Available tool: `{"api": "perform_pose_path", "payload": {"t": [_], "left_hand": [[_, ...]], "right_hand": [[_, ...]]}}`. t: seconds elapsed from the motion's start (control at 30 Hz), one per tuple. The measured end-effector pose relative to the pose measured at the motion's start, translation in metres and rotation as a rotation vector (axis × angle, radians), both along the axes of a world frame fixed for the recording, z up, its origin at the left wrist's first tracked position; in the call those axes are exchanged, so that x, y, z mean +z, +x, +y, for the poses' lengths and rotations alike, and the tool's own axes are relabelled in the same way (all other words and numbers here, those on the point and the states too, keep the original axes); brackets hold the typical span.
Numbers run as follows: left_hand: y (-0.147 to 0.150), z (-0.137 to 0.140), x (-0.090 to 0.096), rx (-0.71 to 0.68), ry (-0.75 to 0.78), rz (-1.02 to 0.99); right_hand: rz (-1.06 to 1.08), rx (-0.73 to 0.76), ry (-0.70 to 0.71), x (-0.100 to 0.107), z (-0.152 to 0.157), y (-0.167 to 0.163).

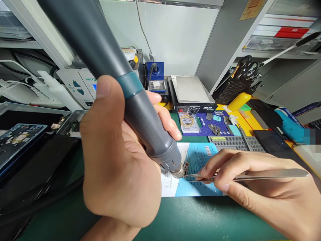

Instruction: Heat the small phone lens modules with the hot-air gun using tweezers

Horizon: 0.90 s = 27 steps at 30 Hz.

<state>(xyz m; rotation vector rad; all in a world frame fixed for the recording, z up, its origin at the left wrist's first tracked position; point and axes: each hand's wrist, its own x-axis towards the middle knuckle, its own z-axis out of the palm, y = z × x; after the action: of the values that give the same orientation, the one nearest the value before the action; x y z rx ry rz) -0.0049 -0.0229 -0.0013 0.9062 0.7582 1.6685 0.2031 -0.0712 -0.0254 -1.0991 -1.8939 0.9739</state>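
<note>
tweezers [250,175] are lying crosswise, pinched in the right hand [253,180], tips meeting the small part [186,166] under the hot-air wand [140,110] that the left hand [120,157] is clasping.

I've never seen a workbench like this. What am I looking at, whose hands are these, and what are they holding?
This is one picture from a camera worn on a person's head, looking down at their own two bare hands. The left hand grips a thick grey hot-air tool, its metal nozzle pointing down at a small part lying on a blue and white paper sheet. The right hand pinches metal tweezers, whose tips reach that part. All this lies on a green mat. Behind stand a small heating plate and a mesh cup with scissors.
</note>
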Motion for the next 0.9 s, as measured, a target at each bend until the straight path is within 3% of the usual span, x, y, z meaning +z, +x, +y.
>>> {"api": "perform_pose_path", "payload": {"t": [0.27,0.9], "left_hand": [[0.001,0.000,-0.002,-0.001,0.010,-0.032],[-0.004,0.006,0.009,0.095,-0.090,0.050]], "right_hand": [[0.022,-0.167,0.045,0.003,0.005,0.001],[0.025,-0.210,0.000,0.002,0.010,0.000]]}}
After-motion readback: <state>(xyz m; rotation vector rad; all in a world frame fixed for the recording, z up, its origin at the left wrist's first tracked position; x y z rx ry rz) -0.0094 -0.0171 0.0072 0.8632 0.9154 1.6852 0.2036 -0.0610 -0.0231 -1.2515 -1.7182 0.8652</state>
